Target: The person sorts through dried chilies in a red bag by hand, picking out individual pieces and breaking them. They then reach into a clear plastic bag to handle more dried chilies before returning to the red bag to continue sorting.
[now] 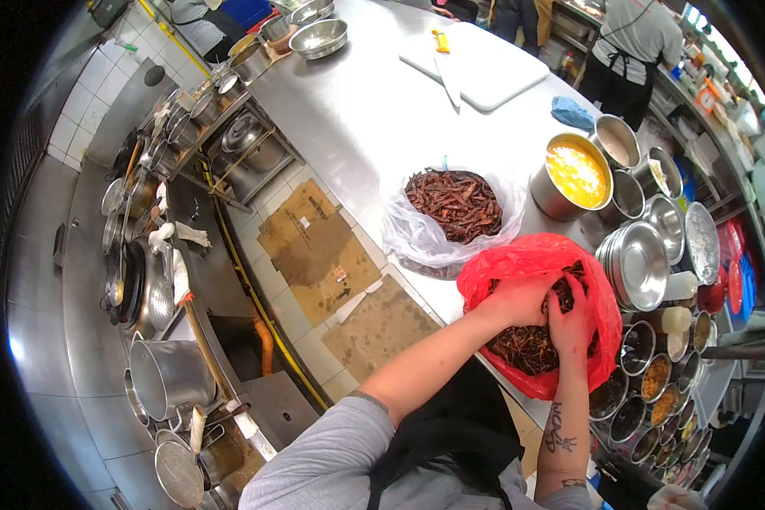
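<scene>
Both hands are inside a red plastic bag at the table's near edge, among dark brown, thin, stringy dried pieces. My left hand reaches in from the left, with its fingertips partly buried. Opposite it, my right hand curls its fingers round the other side of a clump of the same pieces, which shows between the hands. Just beyond the red bag stands a clear plastic bag with its mouth spread, full of dark red dried chillies.
A pot of yellow liquid stands near the bags. Stacked metal bowls and seasoning containers line the right side. Farther off, a knife lies on a white cutting board. A person stands at the back right.
</scene>
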Tool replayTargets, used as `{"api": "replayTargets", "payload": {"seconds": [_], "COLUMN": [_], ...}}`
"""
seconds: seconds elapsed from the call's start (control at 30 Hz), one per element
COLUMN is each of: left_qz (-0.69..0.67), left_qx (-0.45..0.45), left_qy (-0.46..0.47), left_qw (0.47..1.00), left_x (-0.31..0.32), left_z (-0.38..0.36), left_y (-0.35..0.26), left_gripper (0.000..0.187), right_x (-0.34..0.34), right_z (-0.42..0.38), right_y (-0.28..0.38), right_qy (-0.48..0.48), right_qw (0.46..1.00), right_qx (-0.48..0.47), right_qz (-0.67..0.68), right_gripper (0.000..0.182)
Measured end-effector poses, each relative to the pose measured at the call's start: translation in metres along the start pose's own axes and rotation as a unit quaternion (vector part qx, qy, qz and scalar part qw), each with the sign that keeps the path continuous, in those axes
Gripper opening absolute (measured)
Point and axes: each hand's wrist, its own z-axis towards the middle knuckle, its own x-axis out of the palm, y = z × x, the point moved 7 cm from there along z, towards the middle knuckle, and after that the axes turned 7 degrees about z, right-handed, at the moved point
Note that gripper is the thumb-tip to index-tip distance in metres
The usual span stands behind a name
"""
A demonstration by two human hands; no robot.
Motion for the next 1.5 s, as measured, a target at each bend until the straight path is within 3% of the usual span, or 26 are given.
{"api": "replayTargets", "payload": {"seconds": [0.6, 0.8, 0.93, 1.23, 1.5], "left_qz": [-0.009, -0.024, -0.048, -0.042, -0.065], "left_qx": [-0.032, 0.039, -0.037, 0.033, 0.004], "left_qy": [0.045, -0.048, 0.06, -0.057, -0.004], "left_qw": [0.998, 0.998, 0.996, 0.997, 0.998], "left_x": [0.004, -0.001, 0.002, 0.009, 0.017], "left_z": [0.001, 0.0, -0.002, -0.002, 0.001], "left_y": [0.003, -0.001, 0.002, 0.006, 0.01], "left_gripper": [0.072, 0.07, 0.072, 0.076, 0.077], "right_x": [0.001, 0.002, -0.001, 0.0, -0.001], "right_z": [0.002, 0.001, 0.0, 0.0, 0.001], "right_y": [-0.007, -0.008, -0.001, -0.001, -0.001], "right_qy": [-0.009, -0.007, -0.011, -0.038, -0.03], "right_qw": [1.0, 1.0, 1.0, 0.998, 0.999], "right_qx": [-0.008, -0.004, -0.006, -0.025, -0.019], "right_qz": [0.005, -0.004, -0.027, 0.033, 0.02], "right_gripper": [0.05, 0.05, 0.049, 0.046, 0.048]}}
